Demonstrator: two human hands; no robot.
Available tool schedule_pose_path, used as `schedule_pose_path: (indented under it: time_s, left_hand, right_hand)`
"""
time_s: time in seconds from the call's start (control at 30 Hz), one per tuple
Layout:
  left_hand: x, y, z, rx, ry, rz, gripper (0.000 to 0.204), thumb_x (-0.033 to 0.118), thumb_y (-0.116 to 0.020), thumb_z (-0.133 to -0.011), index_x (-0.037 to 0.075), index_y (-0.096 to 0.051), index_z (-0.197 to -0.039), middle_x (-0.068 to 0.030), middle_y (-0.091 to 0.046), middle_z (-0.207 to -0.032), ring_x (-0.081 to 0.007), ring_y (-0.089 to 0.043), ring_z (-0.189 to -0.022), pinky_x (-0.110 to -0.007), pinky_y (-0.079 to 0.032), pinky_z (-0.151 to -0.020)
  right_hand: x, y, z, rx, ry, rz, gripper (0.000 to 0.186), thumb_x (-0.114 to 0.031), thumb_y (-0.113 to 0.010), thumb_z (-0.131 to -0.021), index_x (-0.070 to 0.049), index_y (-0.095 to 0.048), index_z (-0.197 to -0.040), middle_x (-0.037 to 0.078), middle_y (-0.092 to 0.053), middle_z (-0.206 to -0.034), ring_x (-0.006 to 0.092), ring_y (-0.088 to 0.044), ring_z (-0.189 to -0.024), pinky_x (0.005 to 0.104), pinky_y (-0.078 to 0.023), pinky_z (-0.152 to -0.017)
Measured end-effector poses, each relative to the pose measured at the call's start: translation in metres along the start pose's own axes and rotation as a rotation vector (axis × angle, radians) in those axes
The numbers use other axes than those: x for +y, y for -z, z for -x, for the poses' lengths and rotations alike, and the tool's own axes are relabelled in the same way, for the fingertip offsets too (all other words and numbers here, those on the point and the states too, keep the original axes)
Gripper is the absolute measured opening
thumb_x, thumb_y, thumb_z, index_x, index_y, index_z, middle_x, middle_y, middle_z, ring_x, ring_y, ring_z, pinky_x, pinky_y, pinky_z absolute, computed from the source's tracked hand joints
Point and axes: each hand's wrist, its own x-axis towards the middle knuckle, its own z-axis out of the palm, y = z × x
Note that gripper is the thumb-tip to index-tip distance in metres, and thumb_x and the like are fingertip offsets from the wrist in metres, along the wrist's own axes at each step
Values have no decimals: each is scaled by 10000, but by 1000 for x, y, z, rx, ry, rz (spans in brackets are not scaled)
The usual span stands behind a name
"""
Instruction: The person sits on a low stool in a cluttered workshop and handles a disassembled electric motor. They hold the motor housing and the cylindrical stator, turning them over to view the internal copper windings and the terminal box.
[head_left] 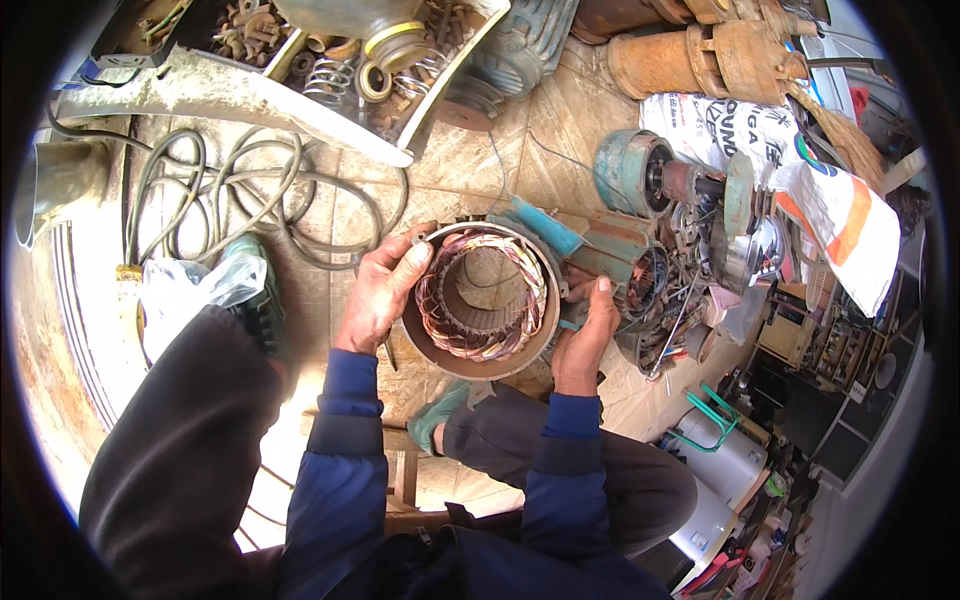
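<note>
Between my two hands is a motor stator [425, 345], a round metal housing with copper windings laced around its inner rim. Its open end faces up, and the floor shows through the bore. My left hand [385, 285] grips the left side, thumb over the rim near a small lug. On the right side my right hand [588, 335] holds the housing, thumb raised and fingers partly hidden behind it. A blue-green metal piece [545, 228] shows just beyond the stator's upper right edge.
A tray of bolts, springs and rings [330, 80] lies at far left, above a coiled cable [240, 190]. Motor parts [640, 270] crowd the right, near a teal motor housing [630, 170], white sacks [840, 225] and rusty cylinders [700, 62]. My feet stand either side.
</note>
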Motion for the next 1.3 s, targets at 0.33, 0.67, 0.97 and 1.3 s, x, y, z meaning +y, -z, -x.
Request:
schedule_pose_path:
  time_s: [0.33, 0.67, 0.97, 1.3]
  left_hand:
    - [-7, 1, 2, -10, -25, 3, 617, 304, -707, -1010, -76, -522, -1460, -109, -676, -1296, -145, -619, -1151, -294, -493, -1029]
    - [-4, -2, 0, -11, -32, -47, 607, 287, -702, -1014, -67, -516, -1471, -76, -692, -1232, -121, -623, -1099, -273, -503, -994]
    - [-10, 3, 3, -5, -28, 50, 581, 264, -696, -1021, -63, -520, -1468, -81, -700, -1221, -123, -630, -1089, -279, -507, -994]
    - [-10, 5, 3, -5, -48, 47, 581, 268, -687, -1026, -67, -515, -1469, -94, -696, -1250, -131, -632, -1108, -282, -504, -1010]
  right_hand:
    - [11, 2, -3, 37, 45, -56, 425, -302, -527, -1034, 12, -561, -750, 139, -642, -954, 232, -576, -1068, 383, -381, -992]
    - [17, 5, -9, 71, 49, -21, 440, -299, -491, -1030, 14, -569, -730, 130, -650, -905, 219, -582, -1013, 364, -379, -935]
    - [11, -1, -5, 61, 45, 6, 432, -293, -492, -1023, 20, -577, -739, 121, -654, -896, 216, -581, -991, 364, -377, -922]
    - [9, -3, -9, 12, 119, 82, 440, -258, -443, -1013, 40, -572, -715, 128, -619, -800, 266, -606, -1062, 403, -391, -967]
